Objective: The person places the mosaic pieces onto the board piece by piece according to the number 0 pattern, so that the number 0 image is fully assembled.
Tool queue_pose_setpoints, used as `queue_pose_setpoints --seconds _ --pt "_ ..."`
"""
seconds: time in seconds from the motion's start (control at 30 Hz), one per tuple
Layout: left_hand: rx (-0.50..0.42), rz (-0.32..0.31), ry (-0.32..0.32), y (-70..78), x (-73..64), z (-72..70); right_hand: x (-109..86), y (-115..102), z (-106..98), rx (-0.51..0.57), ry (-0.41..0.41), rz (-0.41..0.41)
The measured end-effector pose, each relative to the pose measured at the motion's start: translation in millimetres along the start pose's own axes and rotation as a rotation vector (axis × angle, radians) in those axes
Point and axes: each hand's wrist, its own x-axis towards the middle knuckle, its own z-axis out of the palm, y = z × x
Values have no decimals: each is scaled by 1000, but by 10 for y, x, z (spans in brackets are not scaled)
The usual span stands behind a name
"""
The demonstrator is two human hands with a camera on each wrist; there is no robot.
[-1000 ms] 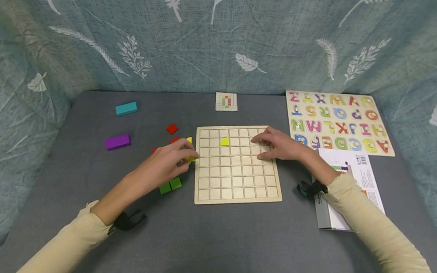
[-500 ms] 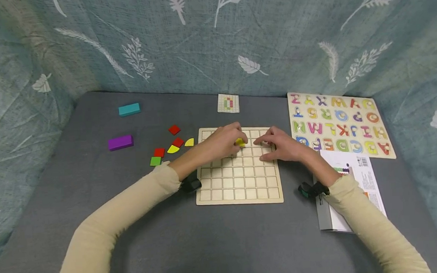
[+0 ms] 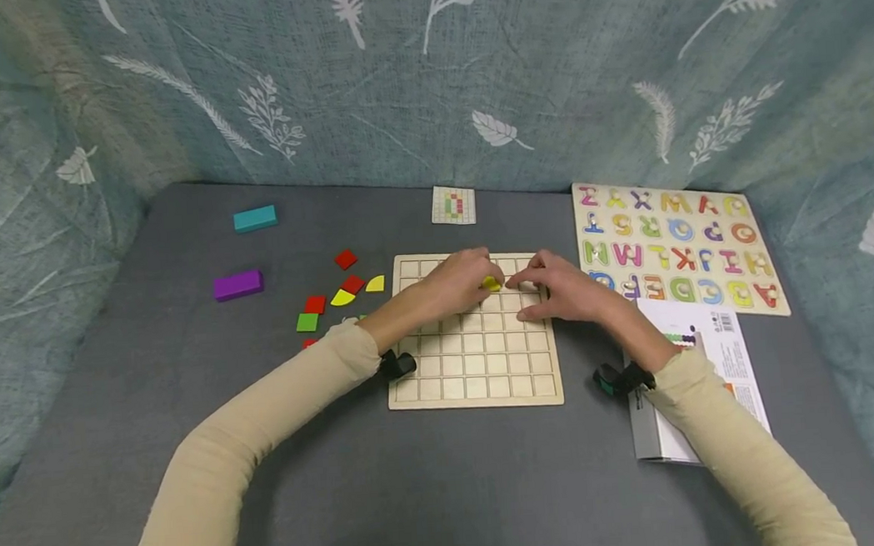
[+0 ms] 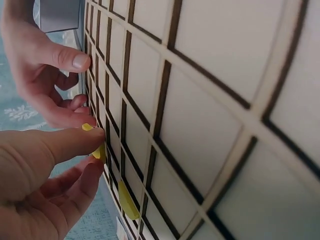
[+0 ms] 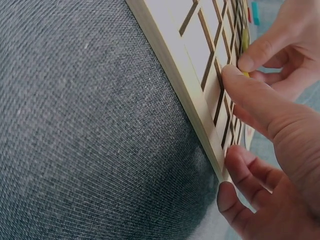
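Note:
Between thumb and fingers, my left hand (image 3: 458,282) pinches a yellow quarter-circle tile (image 3: 491,284) at an upper row of the wooden grid board (image 3: 473,367). In the left wrist view that tile (image 4: 99,150) stands tilted at the board's surface. Another yellow tile (image 4: 128,201) lies in a cell nearby; the left hand hides it in the head view. My right hand (image 3: 561,289) rests on the board's right side, thumb and fingers spread and holding nothing. In the right wrist view its thumb (image 5: 250,92) lies on the grid, close to the left hand's fingers.
Left of the board lie loose red (image 3: 345,259), yellow (image 3: 375,284) and green (image 3: 307,323) tiles, some hidden by the left arm. Farther left are a purple block (image 3: 238,286) and a teal block (image 3: 255,219). A pattern card (image 3: 453,205), alphabet board (image 3: 667,234) and white box (image 3: 649,427) surround the board.
My left hand has carried the yellow tile from the board's left edge rightward over the upper rows, slightly farther right in the last half second. The right hand has stayed in place.

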Motion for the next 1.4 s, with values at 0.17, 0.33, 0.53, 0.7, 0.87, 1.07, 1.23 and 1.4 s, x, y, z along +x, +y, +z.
queue_pose_setpoints --seconds 0.17,0.33,0.53,0.7,0.87,1.07,1.23,1.4 --pt "16 1 19 -42 -27 -9 40 -26 -1 -29 -8 14" --pt "72 -40 -17 -86 -142 -28 105 -55 25 -44 -15 5" --pt "115 -89 -29 -135 -502 -143 133 -86 57 -41 -11 2" --pt "55 -167 60 -325 -1073 -226 38 -87 57 -48 -23 41" --pt "25 -293 192 -639 -1703 -306 -50 -71 20 -82 -8 55" --pt "-39 -418 248 -823 -2221 -321 -71 -38 -20 -68 -15 53" --pt "-74 -428 284 -852 -2363 -270 -58 -11 -21 -44 -14 37" --pt "-88 -427 296 -861 -2401 -235 -19 7 1 -18 -24 25"
